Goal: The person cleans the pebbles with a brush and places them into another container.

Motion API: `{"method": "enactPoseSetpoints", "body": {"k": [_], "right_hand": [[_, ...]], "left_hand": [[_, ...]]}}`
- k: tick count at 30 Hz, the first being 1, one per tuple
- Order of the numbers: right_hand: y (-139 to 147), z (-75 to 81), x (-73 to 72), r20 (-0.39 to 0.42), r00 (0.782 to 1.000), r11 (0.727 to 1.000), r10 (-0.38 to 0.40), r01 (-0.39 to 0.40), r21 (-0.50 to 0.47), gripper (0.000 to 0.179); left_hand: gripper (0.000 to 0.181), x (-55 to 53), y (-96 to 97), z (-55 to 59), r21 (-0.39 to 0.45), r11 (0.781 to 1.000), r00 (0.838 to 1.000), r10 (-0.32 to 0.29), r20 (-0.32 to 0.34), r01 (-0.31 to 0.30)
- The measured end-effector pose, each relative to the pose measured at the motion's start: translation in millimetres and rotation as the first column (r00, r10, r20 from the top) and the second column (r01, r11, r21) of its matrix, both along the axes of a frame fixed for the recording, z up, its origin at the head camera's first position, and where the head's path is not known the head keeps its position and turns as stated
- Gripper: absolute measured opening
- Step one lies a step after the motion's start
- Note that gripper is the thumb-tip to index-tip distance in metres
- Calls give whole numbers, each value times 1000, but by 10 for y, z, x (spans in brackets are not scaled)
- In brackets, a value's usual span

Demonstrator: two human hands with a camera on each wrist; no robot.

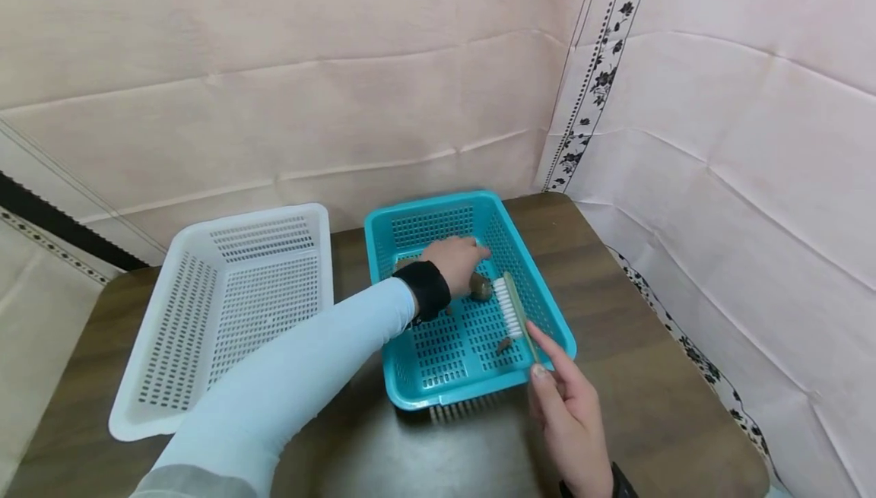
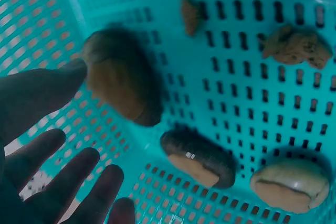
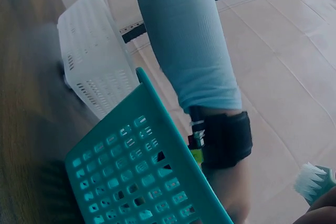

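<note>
My left hand point(image 1: 455, 261) reaches down into a teal plastic basket point(image 1: 472, 391). In the left wrist view its fingers are spread and its thumb tip overlaps the edge of a large stone point(image 2: 118, 77) caked with brown mud. Beside that lie a dark stone point(image 2: 202, 156) and a pale, smooth stone point(image 2: 291, 182), both with mud patches. Mud crumbs point(image 2: 296, 46) are scattered on the basket floor. My right hand point(image 1: 564, 399) pinches the light green handle of a brush point(image 1: 515, 308) over the basket's right side, its white bristles facing left.
A white perforated basket point(image 1: 181, 331) stands to the left on the brown wooden table point(image 1: 636, 369). Pale cloth point(image 1: 342, 103) hangs behind the table and along its right side. My left forearm, in a light blue sleeve point(image 1: 301, 384), crosses between the two baskets.
</note>
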State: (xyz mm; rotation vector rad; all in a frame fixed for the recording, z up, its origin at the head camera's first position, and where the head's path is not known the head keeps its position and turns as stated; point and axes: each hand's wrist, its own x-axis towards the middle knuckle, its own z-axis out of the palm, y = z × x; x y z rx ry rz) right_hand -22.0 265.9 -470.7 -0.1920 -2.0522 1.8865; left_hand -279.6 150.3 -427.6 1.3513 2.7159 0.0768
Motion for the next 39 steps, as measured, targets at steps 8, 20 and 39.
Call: {"method": "enactPoseSetpoints", "body": {"k": [8,20,39], "right_hand": [[35,-26,15,-35,999,1000,-5,6,5,44],[72,-41,24,43,999,999,-1,3,-34,43],[99,-89,21,13,1000,998,27,-26,-54,44]], "left_hand": [[55,-11,63,-203,-125,991,999,-48,-21,45],[46,-139,130,-437,-96,992,997,-73,29,76],[28,-162,163,-538,-72,992,994,-108,-18,107]]}}
